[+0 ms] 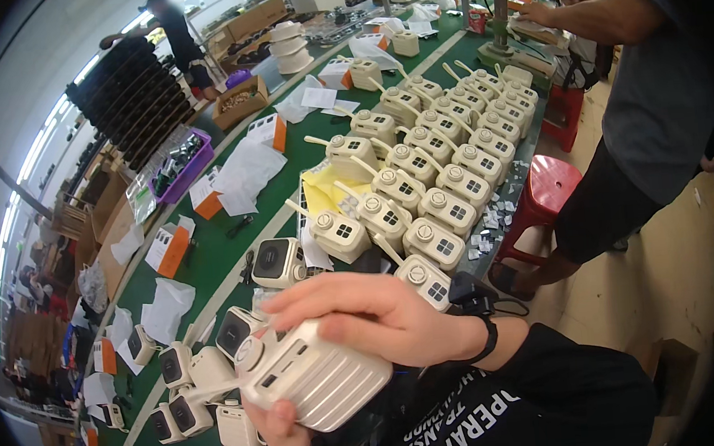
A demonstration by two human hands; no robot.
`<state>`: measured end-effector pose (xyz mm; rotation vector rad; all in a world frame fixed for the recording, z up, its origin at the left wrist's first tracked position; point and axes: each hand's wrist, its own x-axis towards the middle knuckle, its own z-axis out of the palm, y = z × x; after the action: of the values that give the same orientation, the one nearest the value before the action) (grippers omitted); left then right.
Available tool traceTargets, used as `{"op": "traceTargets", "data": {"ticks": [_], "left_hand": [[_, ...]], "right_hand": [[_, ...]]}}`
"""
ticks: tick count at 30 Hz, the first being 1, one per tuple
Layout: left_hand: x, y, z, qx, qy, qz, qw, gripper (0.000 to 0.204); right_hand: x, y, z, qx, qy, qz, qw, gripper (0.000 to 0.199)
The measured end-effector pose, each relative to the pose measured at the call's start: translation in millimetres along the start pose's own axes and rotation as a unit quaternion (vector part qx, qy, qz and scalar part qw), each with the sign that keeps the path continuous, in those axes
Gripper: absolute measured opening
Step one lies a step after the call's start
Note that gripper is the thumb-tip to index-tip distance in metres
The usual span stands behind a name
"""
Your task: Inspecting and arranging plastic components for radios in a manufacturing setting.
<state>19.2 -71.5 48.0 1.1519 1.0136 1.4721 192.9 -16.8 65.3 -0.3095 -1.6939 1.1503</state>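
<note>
Close in front of me is a cream, ribbed box-shaped device (332,384) with a round knob and small ports along one narrow side. My left hand (282,426) grips its lower left part from underneath, the thumb pressed on the ribbed side. Over the far side of the same device lies my right hand (381,309), long fingers reaching across it and thumb bent onto the port side. Palm and fingertips are partly hidden. A cream handle-like strip (211,391) sticks out left of the device. Just beyond my hands stands a similar device with a dark front panel (276,261).
Rows of cream devices with raised handles (440,208) cover the right of the green table (274,175). White-and-orange boxes (168,248) and white wrappers (250,174) line its left side. A red stool (540,200) and a standing person (649,99) are at the right.
</note>
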Motion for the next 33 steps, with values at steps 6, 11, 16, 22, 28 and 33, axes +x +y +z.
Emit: {"op": "traceTargets", "data": {"ticks": [6, 11, 16, 22, 28, 33], "left_hand": [[3, -1, 2, 0.012, -0.014, 0.020, 1.000, 0.085], [5, -4, 3, 0.085, -0.030, 0.036, 0.995, 0.086], [3, -4, 1, 0.077, -0.026, 0.000, 0.997, 0.084], [3, -6, 2, 0.044, 0.001, 0.001, 0.999, 0.084], [4, -13, 8, 0.120, -0.002, 0.053, 0.991, 0.082], [4, -15, 1, -0.133, 0.005, -0.121, 0.984, 0.080]], "right_hand": [[-6, 2, 5, 0.148, 0.021, 0.037, 0.988, 0.028], [-2, 2, 4, 0.182, 0.104, 0.085, 0.974, 0.009], [0, 0, -3, 0.195, 0.112, 0.124, 0.966, 0.014], [-7, -2, 6, 0.146, 0.106, 0.017, 0.983, 0.020], [-3, 9, 0, 0.119, 0.119, 0.097, 0.981, 0.018], [-3, 15, -17, 0.240, 0.074, 0.145, 0.957, 0.036]]}}
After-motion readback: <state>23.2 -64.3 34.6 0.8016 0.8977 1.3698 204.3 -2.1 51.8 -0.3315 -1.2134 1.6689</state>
